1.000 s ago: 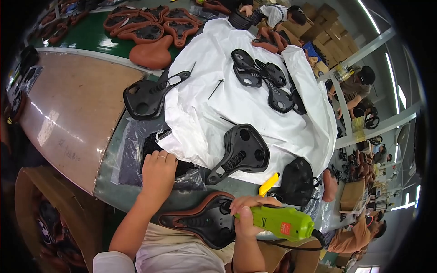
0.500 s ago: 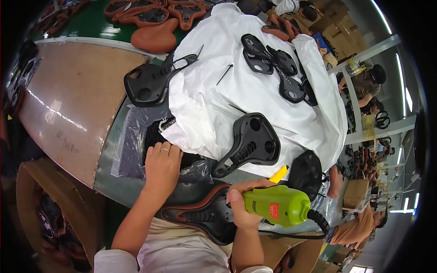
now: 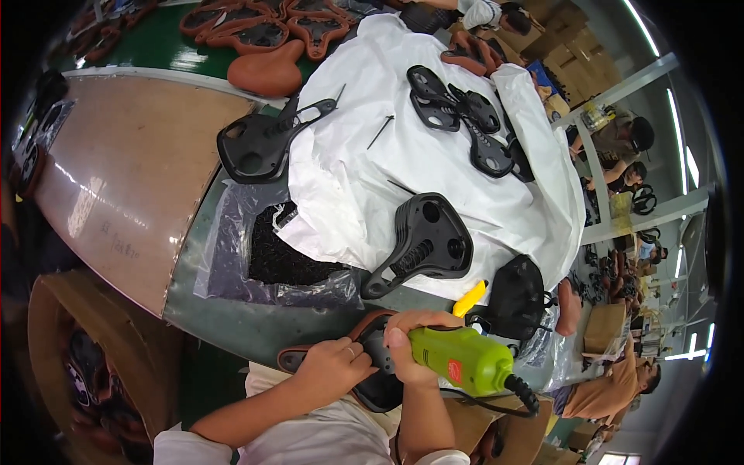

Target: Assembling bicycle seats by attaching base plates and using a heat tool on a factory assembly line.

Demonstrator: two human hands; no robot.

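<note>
My right hand (image 3: 411, 350) grips a lime-green corded power tool (image 3: 457, 358), its cord trailing off behind; its front end is hidden by the hand. Below lies a bicycle saddle (image 3: 292, 359) with a brown rim and black underside facing up, at the table's near edge. My left hand (image 3: 335, 370), with a ring on one finger, rests over the saddle close to the right hand. Its fingers are closed together; anything in them is too small to make out. Farther off, an open plastic bag (image 3: 291, 260) holds many small black pieces.
Nested black saddle shells (image 3: 434, 236) lie on a white cloth (image 3: 349, 163), with more shells (image 3: 260, 147) at its left. A yellow-handled cutter (image 3: 470, 299) sits beside a black saddle cover (image 3: 518, 298). Cardboard boxes (image 3: 116, 325) flank me; brown saddles (image 3: 267, 68) lie beyond. Other people work at right.
My left hand has left the bag of small black pieces and come down to the saddle, beside my right hand. The power tool has shifted slightly left and down.
</note>
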